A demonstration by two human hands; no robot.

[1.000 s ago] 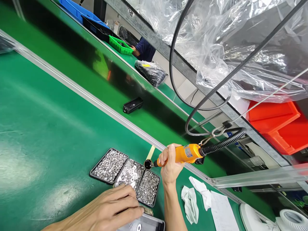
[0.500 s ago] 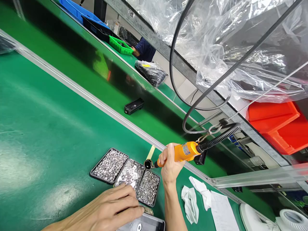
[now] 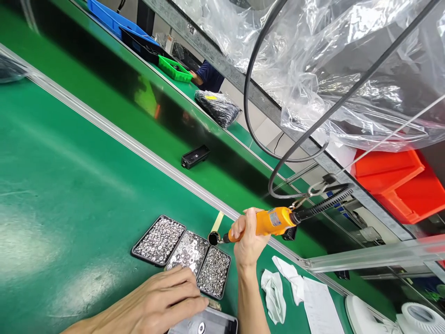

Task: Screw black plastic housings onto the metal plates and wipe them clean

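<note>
An orange electric screwdriver (image 3: 274, 221) is wrapped in the fingers of my right hand (image 3: 249, 243). Its tip points left at a small round black-topped piece (image 3: 214, 238), beside a strip of yellow tape (image 3: 218, 221); whether they touch I cannot tell. My left hand (image 3: 167, 297) lies over a grey housing (image 3: 213, 321) at the bottom edge, fingers bent against it. A washer (image 3: 200, 327) shows on the housing. Just beyond are three shallow trays of small metal hardware: a left one (image 3: 159, 239), a middle one with washers (image 3: 189, 249) and a right one (image 3: 214, 272).
A black cable (image 3: 247, 93) and a hook (image 3: 317, 188) hang at the screwdriver's rear. White cloths (image 3: 273, 294) and a paper sheet (image 3: 321, 306) lie to the right. Past the metal rail (image 3: 139, 144) sits a black part (image 3: 195, 157). Another person's sleeve (image 3: 210, 76) shows behind.
My right hand and the rear of the screwdriver have shifted slightly right, with the hook. My left hand stays on the housing.
</note>
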